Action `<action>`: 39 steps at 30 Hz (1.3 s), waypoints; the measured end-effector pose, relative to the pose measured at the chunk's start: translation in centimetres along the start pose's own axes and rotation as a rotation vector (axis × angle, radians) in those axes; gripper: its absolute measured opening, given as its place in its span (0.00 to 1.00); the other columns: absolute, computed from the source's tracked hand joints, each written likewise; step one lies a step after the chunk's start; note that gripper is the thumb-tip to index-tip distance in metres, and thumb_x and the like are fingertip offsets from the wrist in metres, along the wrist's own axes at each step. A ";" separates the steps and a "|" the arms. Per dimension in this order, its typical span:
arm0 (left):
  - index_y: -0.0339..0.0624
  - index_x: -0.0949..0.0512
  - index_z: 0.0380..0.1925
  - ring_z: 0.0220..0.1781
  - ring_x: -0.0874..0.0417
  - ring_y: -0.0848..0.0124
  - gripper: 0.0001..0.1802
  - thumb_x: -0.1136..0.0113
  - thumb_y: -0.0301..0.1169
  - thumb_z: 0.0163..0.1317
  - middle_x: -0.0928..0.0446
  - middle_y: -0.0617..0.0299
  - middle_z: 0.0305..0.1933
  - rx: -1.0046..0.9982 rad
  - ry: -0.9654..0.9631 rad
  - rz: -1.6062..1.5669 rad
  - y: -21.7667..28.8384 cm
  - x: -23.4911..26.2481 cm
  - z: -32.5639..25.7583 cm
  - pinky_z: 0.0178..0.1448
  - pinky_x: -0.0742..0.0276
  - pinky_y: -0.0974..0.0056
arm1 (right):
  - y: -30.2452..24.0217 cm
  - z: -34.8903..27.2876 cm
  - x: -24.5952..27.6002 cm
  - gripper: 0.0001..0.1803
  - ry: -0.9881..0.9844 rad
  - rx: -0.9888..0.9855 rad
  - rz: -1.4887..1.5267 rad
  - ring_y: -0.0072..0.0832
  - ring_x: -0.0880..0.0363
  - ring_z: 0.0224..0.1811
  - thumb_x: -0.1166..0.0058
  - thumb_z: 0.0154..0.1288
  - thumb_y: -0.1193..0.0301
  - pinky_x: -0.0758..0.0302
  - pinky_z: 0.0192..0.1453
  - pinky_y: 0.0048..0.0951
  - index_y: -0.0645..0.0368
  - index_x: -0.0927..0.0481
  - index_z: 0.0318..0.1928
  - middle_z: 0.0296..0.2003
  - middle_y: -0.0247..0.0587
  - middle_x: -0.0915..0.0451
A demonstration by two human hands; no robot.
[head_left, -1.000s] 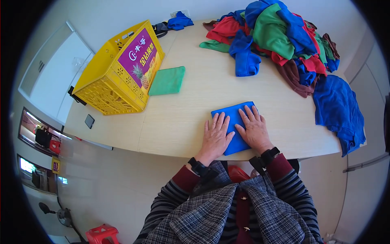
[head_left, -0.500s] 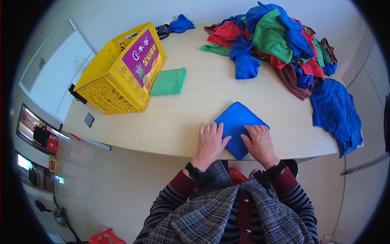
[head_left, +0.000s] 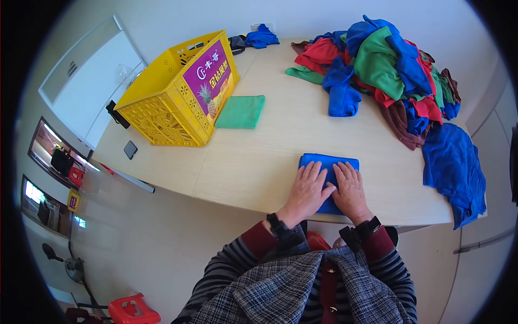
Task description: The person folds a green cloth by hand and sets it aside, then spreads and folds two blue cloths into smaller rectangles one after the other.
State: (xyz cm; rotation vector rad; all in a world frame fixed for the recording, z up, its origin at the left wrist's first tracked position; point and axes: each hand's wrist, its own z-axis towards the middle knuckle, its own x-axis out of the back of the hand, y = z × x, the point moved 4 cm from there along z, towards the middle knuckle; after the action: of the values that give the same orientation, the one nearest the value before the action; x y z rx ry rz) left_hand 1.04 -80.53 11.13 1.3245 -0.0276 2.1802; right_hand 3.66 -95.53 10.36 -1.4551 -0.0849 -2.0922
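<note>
Blue cloth (head_left: 327, 162), folded, lies near the table (head_left: 259, 162) front edge under flat, open left hand (head_left: 308, 189) and right hand (head_left: 349, 189); uneven pressing could skew its layers or slide it off.

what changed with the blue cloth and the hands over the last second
The blue cloth went from lying cornerwise to a neat rectangle, square to the table edge. The left hand and right hand stayed flat on it, side by side. The yellow crate, green cloth and clothes pile did not move.
</note>
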 end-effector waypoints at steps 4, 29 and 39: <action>0.32 0.31 0.68 0.79 0.40 0.50 0.37 0.47 0.52 0.72 0.36 0.42 0.75 0.041 -0.090 -0.022 -0.7 -3.7 1.0 0.81 0.50 0.45 | 1.2 0.0 -1.7 0.34 -0.104 -0.044 -0.005 0.48 0.45 0.80 0.51 0.75 0.54 0.53 0.82 0.53 0.60 0.34 0.73 0.74 0.51 0.36; 0.34 0.34 0.72 0.82 0.45 0.52 0.43 0.49 0.58 0.70 0.39 0.45 0.78 0.045 -0.202 -0.015 -0.7 -3.0 1.1 0.84 0.57 0.46 | 1.3 -0.9 -3.0 0.33 -0.061 -0.079 -0.083 0.45 0.47 0.81 0.51 0.74 0.57 0.53 0.82 0.49 0.60 0.33 0.73 0.76 0.48 0.38; 0.34 0.29 0.68 0.80 0.41 0.53 0.45 0.50 0.63 0.67 0.34 0.46 0.75 -0.021 -0.018 -0.119 0.0 -2.5 -2.0 0.83 0.57 0.44 | 2.1 -2.3 -3.5 0.33 -0.098 -0.096 -0.163 0.47 0.48 0.81 0.54 0.77 0.57 0.52 0.82 0.49 0.61 0.37 0.75 0.77 0.49 0.40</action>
State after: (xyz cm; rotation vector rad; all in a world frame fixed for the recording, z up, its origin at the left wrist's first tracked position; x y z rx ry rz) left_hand 0.26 -81.07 8.02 1.3003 0.0212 2.0635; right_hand 3.55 -96.61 5.82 -1.6578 -0.1479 -2.1792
